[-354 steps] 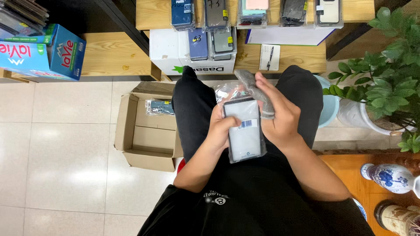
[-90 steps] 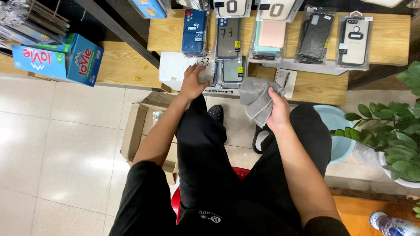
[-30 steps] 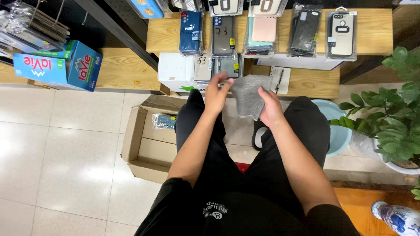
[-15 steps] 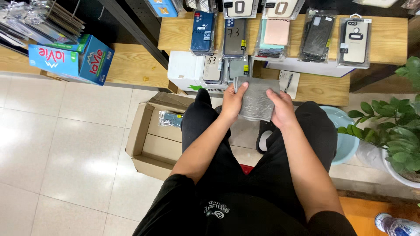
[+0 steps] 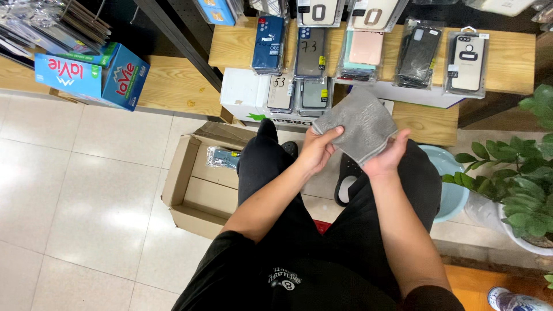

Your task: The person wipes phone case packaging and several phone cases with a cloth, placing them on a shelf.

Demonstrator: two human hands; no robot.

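Note:
A grey cloth point(image 5: 357, 122) is stretched flat between both hands above my knees. My left hand point(image 5: 317, 151) pinches its left edge with thumb on top. My right hand point(image 5: 389, 158) grips its lower right edge. I sit in black clothes, legs apart, facing low wooden shelves point(image 5: 507, 55) lined with packaged phone cases point(image 5: 268, 43). More packaged cases point(image 5: 314, 95) stand against a white box point(image 5: 245, 95) just beyond the cloth.
An open cardboard box point(image 5: 190, 184) with one packaged case point(image 5: 222, 156) inside lies on the tiled floor by my left leg. A blue carton point(image 5: 92, 72) sits on the left shelf. A pale blue basin point(image 5: 452, 184) and a potted plant point(image 5: 521, 173) stand on the right.
Three seconds ago my left hand reached to the cases at the white box while the right held the bunched cloth. Since then both hands have come together and spread the cloth flat.

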